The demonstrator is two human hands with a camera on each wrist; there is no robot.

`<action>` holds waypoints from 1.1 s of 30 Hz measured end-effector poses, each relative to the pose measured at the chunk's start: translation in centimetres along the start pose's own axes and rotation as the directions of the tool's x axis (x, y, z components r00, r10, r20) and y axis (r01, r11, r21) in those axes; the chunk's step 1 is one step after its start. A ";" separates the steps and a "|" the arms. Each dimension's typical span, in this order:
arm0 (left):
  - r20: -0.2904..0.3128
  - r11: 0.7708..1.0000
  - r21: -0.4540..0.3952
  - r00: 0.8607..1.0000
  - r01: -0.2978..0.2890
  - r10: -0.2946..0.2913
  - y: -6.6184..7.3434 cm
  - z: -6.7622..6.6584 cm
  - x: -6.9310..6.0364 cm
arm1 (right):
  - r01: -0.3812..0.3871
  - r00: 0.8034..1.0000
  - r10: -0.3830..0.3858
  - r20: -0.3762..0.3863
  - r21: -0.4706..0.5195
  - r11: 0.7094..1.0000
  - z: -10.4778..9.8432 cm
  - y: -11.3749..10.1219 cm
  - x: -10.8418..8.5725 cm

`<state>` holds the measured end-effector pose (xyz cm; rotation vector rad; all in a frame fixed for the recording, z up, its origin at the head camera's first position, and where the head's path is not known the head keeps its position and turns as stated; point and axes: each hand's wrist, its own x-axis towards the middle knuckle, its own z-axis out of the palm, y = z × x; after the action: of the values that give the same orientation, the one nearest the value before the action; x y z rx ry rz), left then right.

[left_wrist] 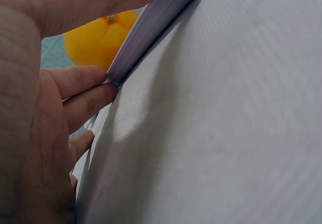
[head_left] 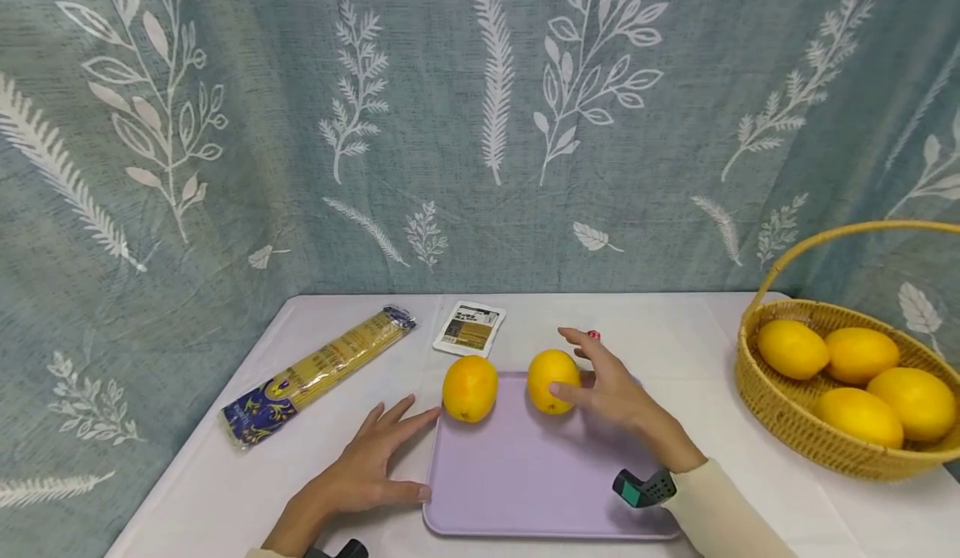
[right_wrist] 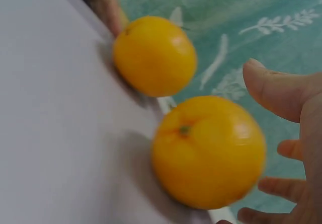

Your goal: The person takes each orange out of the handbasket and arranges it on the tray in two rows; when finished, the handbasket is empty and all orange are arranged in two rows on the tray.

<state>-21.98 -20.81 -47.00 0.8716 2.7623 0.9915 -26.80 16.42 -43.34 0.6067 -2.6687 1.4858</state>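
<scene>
On the purple tray (head_left: 517, 483) lie two yellow-orange fruits: one (head_left: 469, 389) at the back left corner, the other (head_left: 552, 382) near the back edge. The right hand (head_left: 618, 391) is spread beside and over the second fruit, thumb in front of it; in the right wrist view this hand (right_wrist: 287, 133) shows a gap to the nearer fruit (right_wrist: 209, 152). At the tray's left edge, the left hand (head_left: 367, 466) has its fingers spread; the left wrist view shows its fingertips (left_wrist: 111, 80) touching the tray rim (left_wrist: 146, 32).
A wicker basket (head_left: 810, 437) with several yellow fruits stands at the right. A pack of noodles (head_left: 315, 370) lies at the left, and a white packet (head_left: 470, 329) behind the tray. A small red thing (head_left: 594, 334) shows behind the right hand. A patterned curtain (head_left: 450, 124) hangs behind.
</scene>
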 end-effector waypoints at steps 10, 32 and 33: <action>-0.020 1.000 0.007 1.000 0.008 -0.007 -0.1 -0.1 -0.4 | 0.045 0.981 -0.059 -0.186 -0.079 0.996 -5.9 -1.1 0.0; 0.005 1.000 -0.006 1.000 0.007 -0.007 -0.1 0.0 -0.1 | -0.514 0.699 0.342 -0.627 -0.109 0.851 -18.2 4.2 -6.4; 0.006 1.000 -0.008 1.000 0.011 -0.011 -0.1 0.0 -0.1 | -0.531 0.709 0.356 -0.608 -0.130 0.837 -18.4 4.5 -6.4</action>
<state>-21.94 -20.89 -47.04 0.8564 2.7530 0.9954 -25.44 35.77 -38.29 -0.4891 -2.5367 1.0411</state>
